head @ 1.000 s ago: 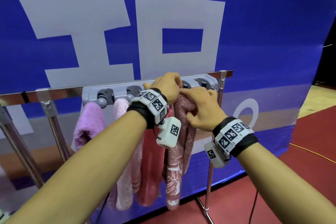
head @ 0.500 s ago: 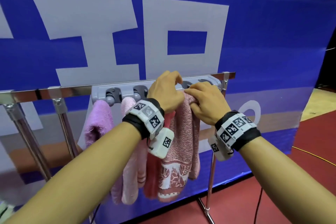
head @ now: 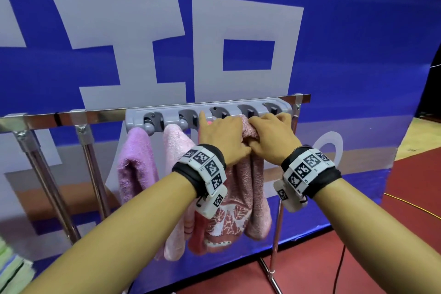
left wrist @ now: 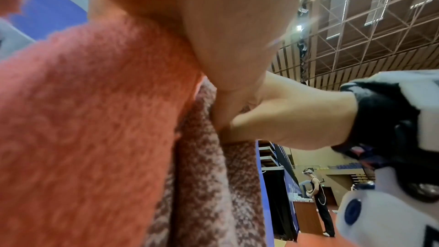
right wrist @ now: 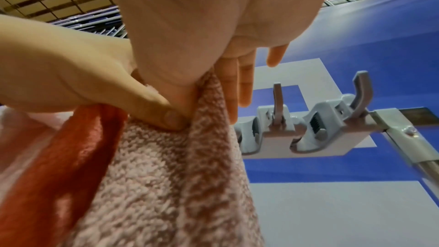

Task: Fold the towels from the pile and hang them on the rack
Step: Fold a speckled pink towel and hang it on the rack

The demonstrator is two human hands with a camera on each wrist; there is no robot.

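Note:
A grey clip strip (head: 207, 114) with several clamps is fixed on the steel rack rail (head: 71, 118). From it hang a purple towel (head: 136, 164), a light pink towel (head: 176, 145) and a red towel (head: 198, 238), the red one partly hidden by my wrist. Both hands hold the bunched top of a mottled pink towel (head: 248, 186) just under the clamps. My left hand (head: 222, 136) pinches it with the thumb (right wrist: 154, 112), index finger straight. My right hand (head: 269, 136) grips it from the right, beside two free clamps (right wrist: 308, 131).
A blue banner (head: 334, 31) stands right behind the rack. Green folded towels (head: 9, 265) lie at the lower left edge. Rack legs (head: 274, 234) stand on the red floor, with a yellow cable (head: 405, 205) and a black cable (head: 338, 267). A person (left wrist: 318, 200) stands far off.
Both hands have raised the mottled towel's top closer to the clip strip, and its hanging end now sits higher and more bunched. The other towels hang as before.

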